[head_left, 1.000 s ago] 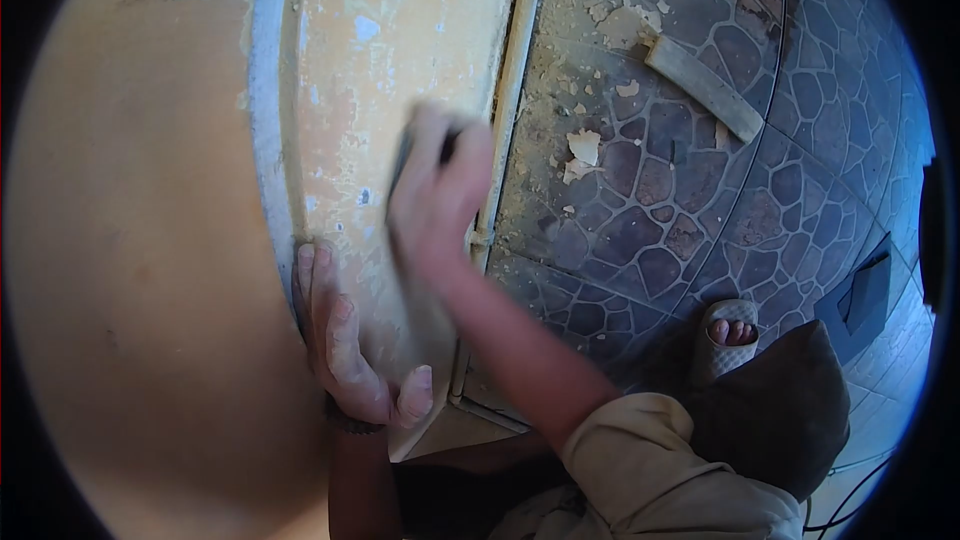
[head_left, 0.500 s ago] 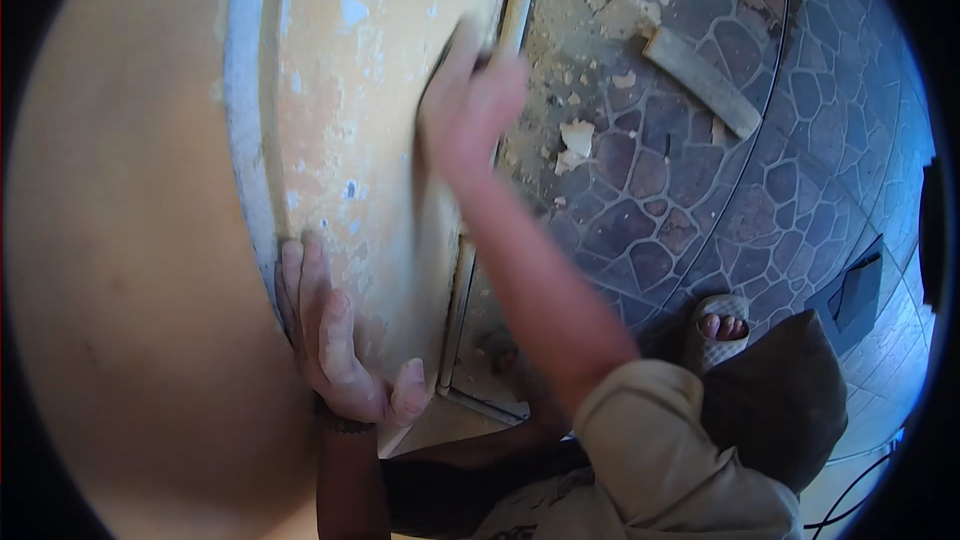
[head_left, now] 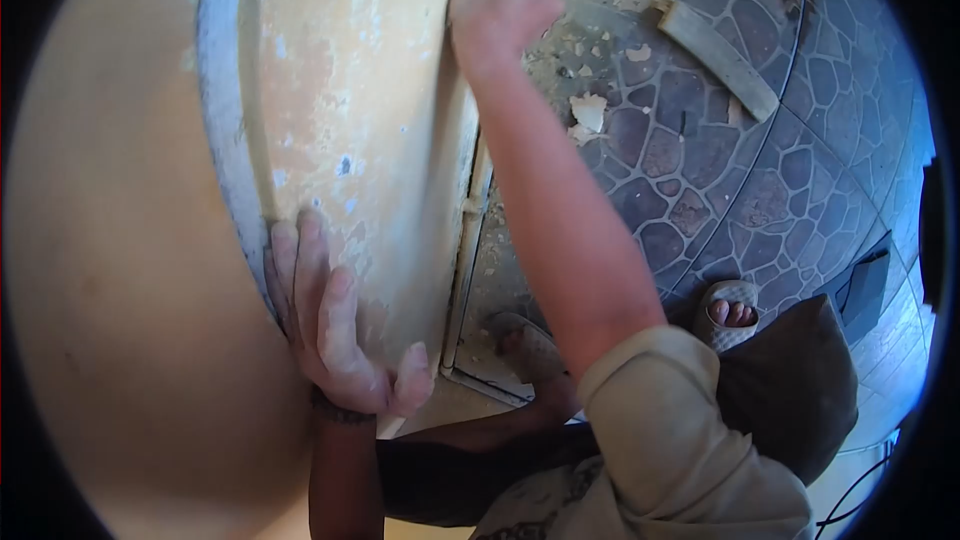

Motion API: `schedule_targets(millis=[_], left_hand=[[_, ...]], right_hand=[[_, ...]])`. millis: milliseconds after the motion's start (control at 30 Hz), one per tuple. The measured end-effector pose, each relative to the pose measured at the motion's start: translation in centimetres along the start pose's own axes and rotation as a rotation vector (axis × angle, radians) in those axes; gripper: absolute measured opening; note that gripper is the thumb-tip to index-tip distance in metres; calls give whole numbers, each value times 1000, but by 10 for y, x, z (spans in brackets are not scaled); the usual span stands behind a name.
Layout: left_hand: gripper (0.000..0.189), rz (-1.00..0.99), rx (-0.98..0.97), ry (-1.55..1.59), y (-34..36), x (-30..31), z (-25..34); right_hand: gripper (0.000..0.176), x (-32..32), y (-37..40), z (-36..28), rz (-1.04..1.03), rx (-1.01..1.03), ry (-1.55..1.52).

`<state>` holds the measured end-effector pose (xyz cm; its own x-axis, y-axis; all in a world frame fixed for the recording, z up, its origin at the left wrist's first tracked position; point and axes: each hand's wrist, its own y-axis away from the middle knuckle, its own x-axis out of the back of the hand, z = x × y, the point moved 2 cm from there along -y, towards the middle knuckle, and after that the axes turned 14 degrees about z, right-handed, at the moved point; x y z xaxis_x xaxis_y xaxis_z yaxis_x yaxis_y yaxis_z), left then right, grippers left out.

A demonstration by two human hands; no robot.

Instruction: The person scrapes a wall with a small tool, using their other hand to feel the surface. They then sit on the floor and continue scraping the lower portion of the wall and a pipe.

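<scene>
My left hand (head_left: pixel 340 330) lies against the pale wall beside a whitish raised strip (head_left: pixel 228 90), its fingers stretched out and dusty. A dark bracelet circles that wrist. At the top of the view, my right hand (head_left: pixel 505 15) is closed at the edge of the patchy, peeling wall surface (head_left: pixel 345 70). A thin dark edge shows along its wall side. What it grips is mostly hidden by the hand. Paint or plaster on this surface is worn, with bluish-white spots.
A pipe (head_left: pixel 470 210) runs along the foot of the wall. On the stone-patterned floor (head_left: pixel 640 200) lie a wooden piece (head_left: pixel 720 60), plaster flakes (head_left: pixel 588 112) and dust. My sandalled foot (head_left: pixel 730 315) stands near a dark grey flat object (head_left: pixel 865 285).
My right hand has moved up and slightly right along the wall edge, with the arm stretched further. My left hand stays against the wall. The view has shifted slightly.
</scene>
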<state>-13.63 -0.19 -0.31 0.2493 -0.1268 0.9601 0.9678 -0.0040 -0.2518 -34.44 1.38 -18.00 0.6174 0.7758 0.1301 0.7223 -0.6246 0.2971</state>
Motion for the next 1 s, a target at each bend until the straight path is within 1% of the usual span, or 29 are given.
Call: schedule_targets(millis=[100, 133, 233, 267, 367, 400, 433, 500, 567, 667, 733, 833, 867, 967, 1000], left_hand=[[69, 18, 10, -36, -10, -1, 0], [69, 25, 5, -39, -7, 0, 0], [69, -2, -18, 7, -4, -1, -1], [68, 3, -25, 17, -3, -2, -2], [68, 20, -27, -17, -3, -2, -1], [67, 34, -31, -13, -7, -4, -3], [67, 33, -34, -6, -6, -3, -3], [66, -14, -28, 19, -2, 3, 0], [65, -11, -29, 15, -5, -1, -1], [64, 21, -30, 0, -5, -1, 0], [64, 63, -34, 11, -8, -1, -2], [65, 18, -36, 41, -6, 0, -1], [65, 9, -41, 40, -7, -2, -2], [65, 3, -15, 34, 0, 0, 0], [65, 38, -14, 23, -3, -2, -2]], right_hand=[[36, 38, 53, 1, -59, 43, 177], [37, 53, 77, 6, -70, 33, -76], [43, 34, 43, 12, -107, 155, 92], [39, 15, 15, 13, -91, 81, 136], [38, 28, 37, 7, -20, 117, 136], [37, 52, 66, 1, -113, 52, 70], [36, 64, 90, 5, -134, -3, -73], [34, 57, 69, 6, -228, 167, 83], [33, 8, 17, 29, -145, 226, 280], [31, 5, 6, 28, -167, 13, 246], [30, 50, 67, 18, -123, 136, 66], [31, 46, 54, 30, -234, 455, 141], [32, 26, 26, 37, -171, 425, 287], [44, 5, -7, 51, -112, 365, 345], [36, 26, 27, 48, -69, 269, 313]])
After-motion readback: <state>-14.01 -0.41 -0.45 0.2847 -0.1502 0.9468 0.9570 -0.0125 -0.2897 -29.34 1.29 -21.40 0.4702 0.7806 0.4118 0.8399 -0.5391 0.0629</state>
